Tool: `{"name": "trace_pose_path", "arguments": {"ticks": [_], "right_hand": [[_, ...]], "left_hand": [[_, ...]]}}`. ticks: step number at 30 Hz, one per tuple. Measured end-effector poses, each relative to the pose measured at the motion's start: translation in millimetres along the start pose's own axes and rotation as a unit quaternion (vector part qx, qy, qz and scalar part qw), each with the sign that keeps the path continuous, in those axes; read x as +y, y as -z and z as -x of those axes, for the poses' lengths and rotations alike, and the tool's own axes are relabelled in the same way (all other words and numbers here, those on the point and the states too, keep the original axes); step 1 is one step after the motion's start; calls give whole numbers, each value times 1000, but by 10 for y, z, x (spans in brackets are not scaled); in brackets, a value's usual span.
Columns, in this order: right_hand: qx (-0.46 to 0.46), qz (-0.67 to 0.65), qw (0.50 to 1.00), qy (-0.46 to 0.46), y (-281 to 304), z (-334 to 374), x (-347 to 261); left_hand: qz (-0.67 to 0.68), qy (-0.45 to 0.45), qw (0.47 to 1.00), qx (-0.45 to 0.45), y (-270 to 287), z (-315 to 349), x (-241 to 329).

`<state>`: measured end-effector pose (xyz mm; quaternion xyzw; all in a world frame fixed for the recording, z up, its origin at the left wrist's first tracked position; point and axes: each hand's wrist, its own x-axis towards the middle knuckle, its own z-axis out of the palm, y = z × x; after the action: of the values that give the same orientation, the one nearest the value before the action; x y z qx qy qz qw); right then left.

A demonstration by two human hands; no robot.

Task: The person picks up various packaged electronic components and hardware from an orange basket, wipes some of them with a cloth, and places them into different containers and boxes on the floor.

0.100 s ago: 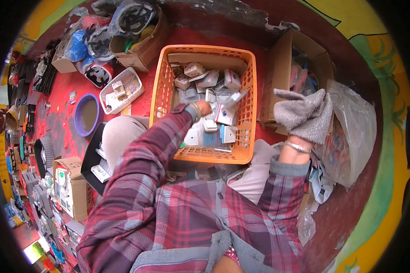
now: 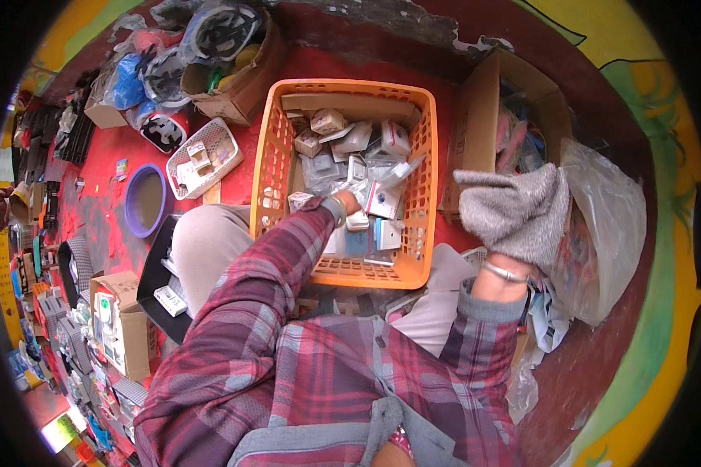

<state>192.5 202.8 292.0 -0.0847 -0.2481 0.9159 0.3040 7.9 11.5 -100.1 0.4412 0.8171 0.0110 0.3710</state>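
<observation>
An orange plastic basket (image 2: pixel 262 148) stands in front of me, holding small white boxes, flat packets and clear plastic wrappings. My left hand (image 2: pixel 349 202) reaches down into it, touching the pile near a white box (image 2: pixel 384 200). Its fingers are hidden, so any grip there cannot be made out. To the right of the basket is my right hand (image 2: pixel 514 210), wholly covered by a fuzzy grey cloth (image 2: pixel 526 204) like a mitt. Under this covering its fingers do not show. A small patterned box (image 2: pixel 329 121) lies toward the basket's far side.
A cardboard box (image 2: pixel 475 117) and a clear plastic bag (image 2: pixel 607 233) flank my right hand. Leftward are a small white basket (image 2: pixel 224 171), a purple basin (image 2: pixel 135 210) and a black tray (image 2: pixel 154 284). Bagged helmets (image 2: pixel 224 33) fill a carton at the far left.
My left hand has shifted slightly right and lower over the pile. The grey-covered right hand has moved a little left and toward me.
</observation>
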Motion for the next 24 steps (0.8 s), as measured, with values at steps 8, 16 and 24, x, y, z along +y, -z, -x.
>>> {"name": "trace_pose_path", "arguments": {"ticks": [8, 16, 24], "right_hand": [[158, 75, 984, 26, 146, 119, 16], [110, 53, 992, 1, 122, 58, 97], [98, 41, 994, 6, 92, 29, 158]], "left_hand": [[231, 72, 932, 269, 243, 69, 824], [383, 48, 885, 261, 542, -57, 919], [822, -33, 559, 103, 973, 797, 482]]}}
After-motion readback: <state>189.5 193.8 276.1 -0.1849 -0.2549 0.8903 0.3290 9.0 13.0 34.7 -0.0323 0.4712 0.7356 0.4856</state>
